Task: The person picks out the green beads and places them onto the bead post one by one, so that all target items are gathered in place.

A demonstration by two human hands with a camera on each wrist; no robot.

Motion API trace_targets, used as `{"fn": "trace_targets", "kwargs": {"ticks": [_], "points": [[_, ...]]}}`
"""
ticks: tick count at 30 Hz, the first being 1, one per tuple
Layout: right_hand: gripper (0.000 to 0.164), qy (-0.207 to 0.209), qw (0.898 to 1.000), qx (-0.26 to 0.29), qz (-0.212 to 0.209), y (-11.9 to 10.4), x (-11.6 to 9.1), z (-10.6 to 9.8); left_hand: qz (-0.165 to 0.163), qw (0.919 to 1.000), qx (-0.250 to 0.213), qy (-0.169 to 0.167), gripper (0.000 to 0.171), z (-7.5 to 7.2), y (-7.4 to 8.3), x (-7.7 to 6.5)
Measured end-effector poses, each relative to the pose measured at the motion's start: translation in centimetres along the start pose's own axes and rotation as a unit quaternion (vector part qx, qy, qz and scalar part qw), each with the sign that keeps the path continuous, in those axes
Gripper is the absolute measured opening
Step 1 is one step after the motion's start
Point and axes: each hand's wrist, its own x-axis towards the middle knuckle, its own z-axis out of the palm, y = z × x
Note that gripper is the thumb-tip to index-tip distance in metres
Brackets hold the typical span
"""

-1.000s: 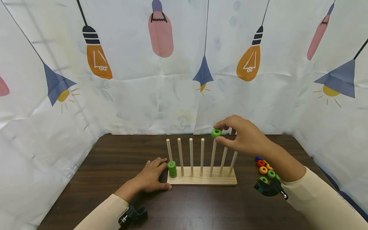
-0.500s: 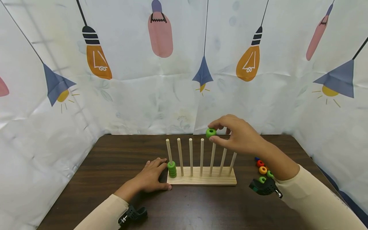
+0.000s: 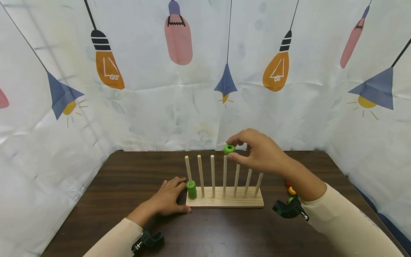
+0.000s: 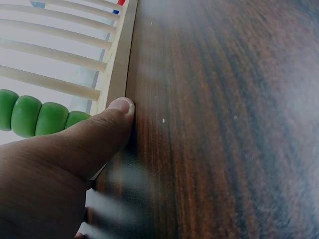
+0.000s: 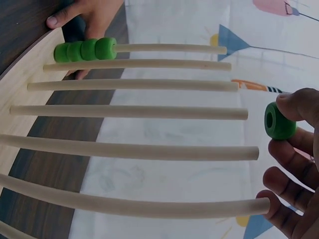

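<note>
A wooden abacus stand [image 3: 224, 202] with several upright pegs sits on the table, and a stack of green beads [image 3: 192, 190] fills the bottom of its leftmost peg. My left hand [image 3: 167, 198] holds the left end of the base, thumb along the front edge and fingers toward the back. In the left wrist view the thumb [image 4: 107, 127] presses that edge. Between thumb and index finger, my right hand [image 3: 261, 150] pinches a green bead [image 3: 229, 149] over the top of the middle peg. In the right wrist view the held bead [image 5: 280, 122] is apart from the peg tips, its hole facing them.
Loose beads lie right of the stand, partly hidden by the right forearm; an orange bead [image 3: 292, 191] and a green one [image 3: 290, 200] show. Behind the dark wooden table [image 3: 212, 235] hangs a white printed cloth [image 3: 144, 117].
My right hand has moved left with the green bead, from over the fifth peg from the left to the middle one. The left hand and the stand have stayed put.
</note>
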Motion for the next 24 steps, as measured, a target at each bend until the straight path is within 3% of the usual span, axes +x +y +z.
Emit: {"fn": "trace_targets", "kwargs": {"ticks": [24], "points": [[0.029,-0.009,1.000,0.010,-0.017,-1.0,1.4,1.5,0.004,1.0000,0.005,0.003,0.091,0.1,0.1,0.1]]}}
